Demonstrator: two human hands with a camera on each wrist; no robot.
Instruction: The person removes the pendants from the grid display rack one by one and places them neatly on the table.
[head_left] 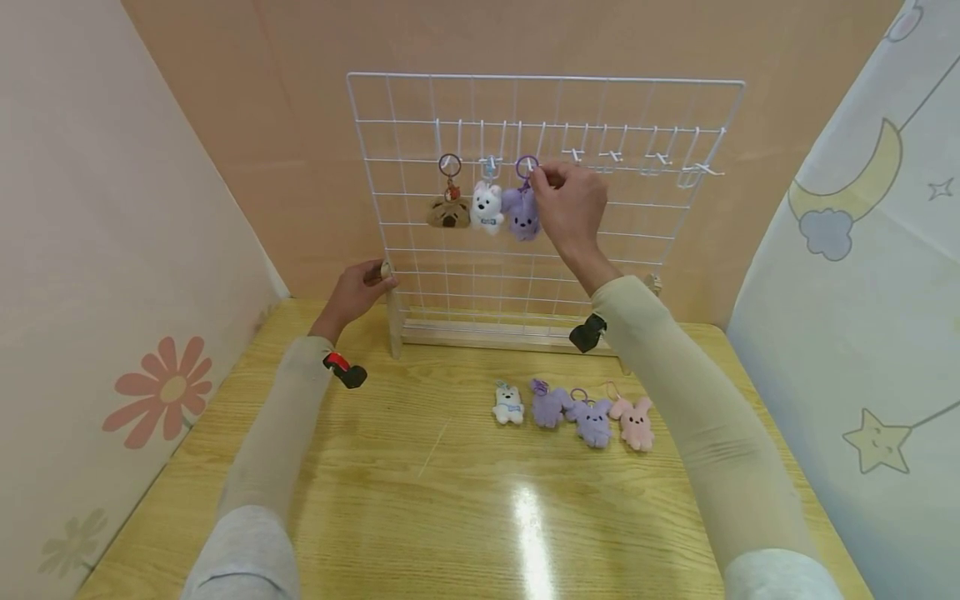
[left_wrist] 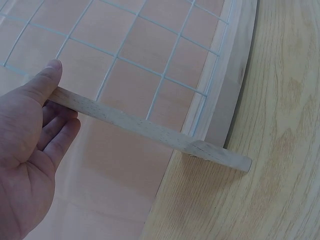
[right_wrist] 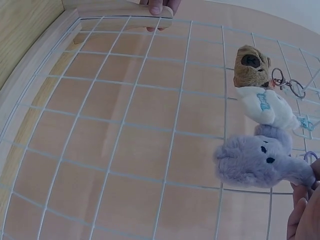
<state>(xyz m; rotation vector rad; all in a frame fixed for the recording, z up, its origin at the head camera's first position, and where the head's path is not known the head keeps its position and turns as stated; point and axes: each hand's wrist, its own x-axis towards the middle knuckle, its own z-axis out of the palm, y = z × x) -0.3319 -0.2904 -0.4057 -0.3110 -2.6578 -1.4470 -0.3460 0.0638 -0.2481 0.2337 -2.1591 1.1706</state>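
1. White wire grid rack (head_left: 547,78): left hand (head_left: 358,292) grips its left wooden upright (left_wrist: 125,119).
2. Right hand (head_left: 573,200), nearer the plush: thumb and fingertips pinch its top.
3. Purple bunny keychain (head_left: 522,217): at the rack's front, left and below those fingertips, long axis vertical.

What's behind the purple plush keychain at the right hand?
Behind the fluffy purple plush keychain are the white rectangular wire grid and, beyond, the peach backdrop; the keychain hides what is directly behind it.
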